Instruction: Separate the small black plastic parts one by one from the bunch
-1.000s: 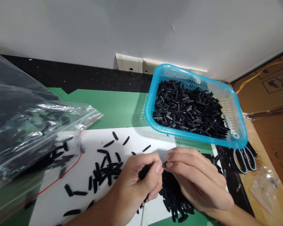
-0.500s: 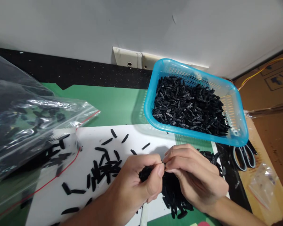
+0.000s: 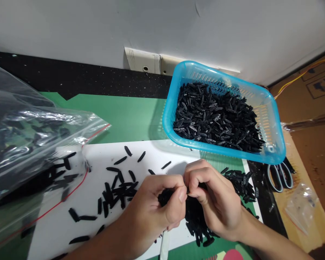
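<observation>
Over the white sheet (image 3: 157,150), my left hand (image 3: 159,204) and right hand (image 3: 216,198) are pinching fingertip to fingertip, seemingly on one of the black strips (image 3: 196,216) heaped beneath. Probably light, stiff and brittle, it's inviting an end hold; the blue basket (image 3: 222,151) is edging the space ahead right, leaving freer room ahead left.

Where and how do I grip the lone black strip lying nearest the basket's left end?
Probably pinch the black strip across its middle, by its long edges, straight down from above: it is slim and lies flat and alone on the white sheet, with the blue basket just beyond it.
</observation>
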The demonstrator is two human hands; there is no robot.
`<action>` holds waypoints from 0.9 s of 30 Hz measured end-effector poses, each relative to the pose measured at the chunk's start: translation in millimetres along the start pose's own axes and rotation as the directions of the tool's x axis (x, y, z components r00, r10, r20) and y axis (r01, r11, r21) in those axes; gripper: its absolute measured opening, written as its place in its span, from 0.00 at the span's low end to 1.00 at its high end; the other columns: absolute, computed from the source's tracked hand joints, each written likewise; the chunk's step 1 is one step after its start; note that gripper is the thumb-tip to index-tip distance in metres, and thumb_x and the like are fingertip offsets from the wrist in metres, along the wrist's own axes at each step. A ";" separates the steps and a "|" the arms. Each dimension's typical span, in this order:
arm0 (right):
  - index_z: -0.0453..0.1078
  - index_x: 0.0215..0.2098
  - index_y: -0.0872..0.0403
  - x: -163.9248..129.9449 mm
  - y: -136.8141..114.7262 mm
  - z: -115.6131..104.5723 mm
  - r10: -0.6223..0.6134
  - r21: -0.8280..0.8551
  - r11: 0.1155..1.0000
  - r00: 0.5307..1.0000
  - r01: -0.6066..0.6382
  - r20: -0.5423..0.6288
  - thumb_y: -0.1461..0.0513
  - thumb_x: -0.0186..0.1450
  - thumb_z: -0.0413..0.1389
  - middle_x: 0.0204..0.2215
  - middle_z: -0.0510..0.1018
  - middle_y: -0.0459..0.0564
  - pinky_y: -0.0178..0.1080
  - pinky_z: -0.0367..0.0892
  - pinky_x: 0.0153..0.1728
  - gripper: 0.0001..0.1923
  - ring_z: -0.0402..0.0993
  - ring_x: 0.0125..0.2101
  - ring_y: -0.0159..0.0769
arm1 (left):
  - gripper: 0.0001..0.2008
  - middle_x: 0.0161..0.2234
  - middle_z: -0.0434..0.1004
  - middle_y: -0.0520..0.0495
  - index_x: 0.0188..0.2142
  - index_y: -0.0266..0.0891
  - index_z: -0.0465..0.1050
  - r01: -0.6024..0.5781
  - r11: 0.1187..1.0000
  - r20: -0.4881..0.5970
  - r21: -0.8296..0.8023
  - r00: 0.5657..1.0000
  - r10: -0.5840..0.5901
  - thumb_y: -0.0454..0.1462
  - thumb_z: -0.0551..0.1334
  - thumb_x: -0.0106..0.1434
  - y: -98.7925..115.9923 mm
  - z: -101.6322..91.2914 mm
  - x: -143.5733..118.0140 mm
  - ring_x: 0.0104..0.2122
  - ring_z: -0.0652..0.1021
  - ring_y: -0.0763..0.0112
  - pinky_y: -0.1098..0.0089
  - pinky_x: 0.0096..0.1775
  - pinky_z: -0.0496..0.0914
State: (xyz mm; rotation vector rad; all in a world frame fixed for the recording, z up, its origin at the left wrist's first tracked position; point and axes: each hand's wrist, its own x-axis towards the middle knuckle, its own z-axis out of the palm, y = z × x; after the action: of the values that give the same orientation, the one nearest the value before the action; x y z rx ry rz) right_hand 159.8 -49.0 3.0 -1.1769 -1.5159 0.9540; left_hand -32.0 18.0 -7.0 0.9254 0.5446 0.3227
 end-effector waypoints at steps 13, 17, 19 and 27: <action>0.67 0.47 0.49 -2.3 -5.0 -1.2 0.161 0.238 0.960 0.986 -0.148 -0.034 0.65 0.82 0.53 0.40 0.71 0.46 0.41 0.68 0.43 0.05 0.70 0.41 0.37 | 0.27 0.18 0.63 0.59 0.28 0.42 0.62 -0.029 0.999 -0.050 -0.039 0.998 0.027 0.54 0.63 0.80 -1.9 1.2 3.4 0.18 0.62 0.80 0.75 0.23 0.58; 0.71 0.47 0.49 -1.2 -4.8 -3.1 0.162 0.226 0.965 0.982 -0.136 -0.101 0.66 0.81 0.57 0.40 0.75 0.47 0.41 0.69 0.45 0.05 0.73 0.43 0.38 | 0.29 0.19 0.63 0.58 0.27 0.42 0.61 -0.057 0.998 -0.056 -0.027 0.997 0.056 0.55 0.61 0.80 -0.1 1.4 3.2 0.19 0.63 0.79 0.74 0.24 0.58; 0.72 0.47 0.50 -1.1 -4.0 -4.2 0.125 0.200 0.975 0.986 -0.100 -0.113 0.68 0.80 0.58 0.42 0.77 0.48 0.41 0.70 0.46 0.06 0.74 0.43 0.38 | 0.28 0.19 0.63 0.58 0.27 0.42 0.61 -0.070 0.997 -0.064 -0.013 0.996 0.069 0.54 0.61 0.81 1.0 2.0 2.5 0.20 0.63 0.79 0.74 0.24 0.58; 0.73 0.51 0.52 -3.0 -0.8 -7.1 0.057 0.168 0.985 0.983 -0.027 -0.173 0.72 0.79 0.57 0.43 0.78 0.49 0.41 0.71 0.47 0.09 0.75 0.44 0.37 | 0.28 0.20 0.63 0.57 0.27 0.42 0.61 -0.103 0.994 -0.090 0.028 0.990 0.105 0.52 0.61 0.81 1.2 3.6 -1.0 0.20 0.64 0.78 0.72 0.24 0.57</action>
State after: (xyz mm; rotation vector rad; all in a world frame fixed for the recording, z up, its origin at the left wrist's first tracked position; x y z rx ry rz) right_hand 166.7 -51.9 4.8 -1.1464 -1.2506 0.9569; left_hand -30.8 15.7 -4.0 0.9672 0.5860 0.4558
